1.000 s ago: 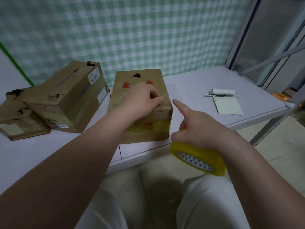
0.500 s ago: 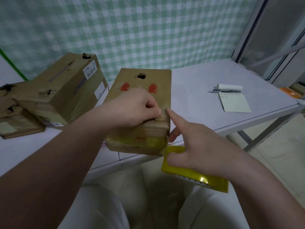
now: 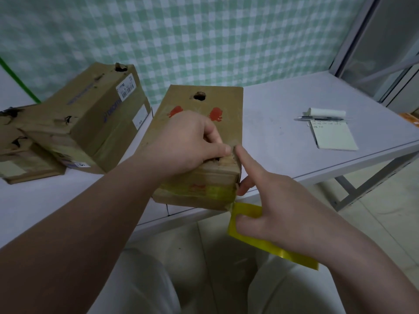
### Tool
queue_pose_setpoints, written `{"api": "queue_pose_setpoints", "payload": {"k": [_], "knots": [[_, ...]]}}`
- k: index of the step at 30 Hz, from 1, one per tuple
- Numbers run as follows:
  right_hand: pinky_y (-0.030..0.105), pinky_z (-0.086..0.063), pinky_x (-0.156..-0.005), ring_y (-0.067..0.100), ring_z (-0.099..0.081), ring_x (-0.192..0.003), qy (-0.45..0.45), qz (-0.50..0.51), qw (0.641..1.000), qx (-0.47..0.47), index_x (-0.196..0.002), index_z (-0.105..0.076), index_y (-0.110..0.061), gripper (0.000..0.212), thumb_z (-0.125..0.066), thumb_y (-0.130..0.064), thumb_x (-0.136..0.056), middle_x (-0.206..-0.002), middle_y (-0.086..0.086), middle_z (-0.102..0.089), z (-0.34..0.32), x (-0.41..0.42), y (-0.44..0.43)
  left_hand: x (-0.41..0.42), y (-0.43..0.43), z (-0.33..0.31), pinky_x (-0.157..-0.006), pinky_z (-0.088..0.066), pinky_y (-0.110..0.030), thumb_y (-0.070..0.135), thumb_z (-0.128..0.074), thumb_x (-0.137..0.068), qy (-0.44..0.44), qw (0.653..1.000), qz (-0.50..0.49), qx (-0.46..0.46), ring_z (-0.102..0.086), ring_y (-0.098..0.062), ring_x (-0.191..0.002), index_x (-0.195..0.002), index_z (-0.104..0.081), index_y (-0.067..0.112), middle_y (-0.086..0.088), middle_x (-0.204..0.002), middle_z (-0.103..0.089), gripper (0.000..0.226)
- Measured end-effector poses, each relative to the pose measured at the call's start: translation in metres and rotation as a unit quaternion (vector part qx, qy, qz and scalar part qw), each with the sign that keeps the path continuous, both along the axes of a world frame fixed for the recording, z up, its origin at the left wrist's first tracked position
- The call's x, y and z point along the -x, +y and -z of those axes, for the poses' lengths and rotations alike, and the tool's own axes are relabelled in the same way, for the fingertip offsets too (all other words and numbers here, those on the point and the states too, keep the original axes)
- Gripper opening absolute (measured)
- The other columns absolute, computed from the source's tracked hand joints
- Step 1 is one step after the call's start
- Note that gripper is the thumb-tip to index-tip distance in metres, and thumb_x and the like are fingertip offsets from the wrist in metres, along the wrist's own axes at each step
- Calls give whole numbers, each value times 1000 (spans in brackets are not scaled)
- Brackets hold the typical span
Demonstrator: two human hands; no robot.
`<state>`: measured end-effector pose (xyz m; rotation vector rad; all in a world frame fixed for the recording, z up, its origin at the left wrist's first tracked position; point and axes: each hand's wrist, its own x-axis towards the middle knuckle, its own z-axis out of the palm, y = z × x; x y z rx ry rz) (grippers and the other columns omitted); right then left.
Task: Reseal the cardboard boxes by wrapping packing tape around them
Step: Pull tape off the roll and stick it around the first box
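The box [image 3: 229,128] at the near edge of the table [image 3: 283,137] is being hemmed at nine o'clock by a pile of boxes [image 3: 90,123], with only a narrow strip being left between. At three o'clock open tabletop is being offered as far as the notepad [image 3: 333,137] and pen [image 3: 322,118]. At five o'clock, its corner is being crowded by the left hand [image 3: 186,143], the right hand [image 3: 278,200] and the tape roll [image 3: 244,210].

left box [image 3: 90,132]: barcode label [image 3: 127,88], blue print [image 3: 112,109], both illegible | middle box [image 3: 229,103]: red marks [image 3: 215,114] unreadable | notepad [image 3: 333,138]: handwriting [image 3: 324,124] illegible
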<state>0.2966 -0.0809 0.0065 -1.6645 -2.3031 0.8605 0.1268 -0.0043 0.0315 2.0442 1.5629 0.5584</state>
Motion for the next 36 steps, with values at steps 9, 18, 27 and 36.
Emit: {"api": "queue_pose_setpoints", "payload": {"k": [9, 18, 27, 36], "knots": [[24, -45, -68, 2, -49, -72, 3, 3, 1000, -13, -135, 29, -57, 114, -65, -38, -74, -108, -13, -52, 6, 4, -6, -3, 4, 3, -61, -48, -22, 35, -67, -85, 20, 999, -1, -26, -58, -3, -63, -73, -69, 24, 12, -68, -63, 16], [28, -47, -77, 10, -53, -87, -34, 9, 999, -20, -136, 30, -49, 110, -63, -40, -78, -113, -14, -48, 3, 9, -6, 22, -3, -7, -58, -44, -7, 14, -74, -78, -94, 992, 55, 69, -55, 2, -61, -83, -73, 22, 13, -70, -65, 9], [28, -47, -76, 10, -53, -87, -20, 18, 999, -32, -136, 30, -52, 111, -64, -40, -77, -112, -12, -49, 5, 11, -7, 16, -7, 2, -60, -45, -17, 20, -79, -73, -76, 996, 49, 6, -50, -1, -60, -75, -72, 24, 11, -68, -62, 8], [29, -49, -75, 7, -52, -81, -8, 13, 999, -44, -138, 21, -57, 107, -64, -41, -76, -104, -12, -50, 8, 9, -6, 10, -9, 5, -56, -43, -13, 19, -75, -77, -60, 997, 29, -28, -50, 1, -59, -71, -68, 27, 10, -67, -60, 12]]}}
